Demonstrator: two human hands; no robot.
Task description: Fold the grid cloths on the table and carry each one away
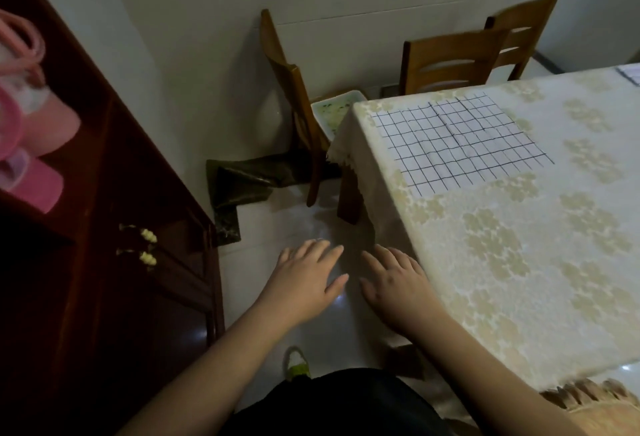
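Reaching out over the shiny floor, the left hand point(308, 274) and the right hand point(394, 279) are flat, with fingers straight and spread. They hold nothing. The white square cloth with black grid lines point(460, 144) lies flat near the far corner of the table with the cream flowery tablecloth point(519, 262), well apart from both hands. Its longer side seems to run along the table's far edge, one corner pointing at the wooden chair point(294, 99). A quick grab could drag the tablecloth too, or make the fold crooked.
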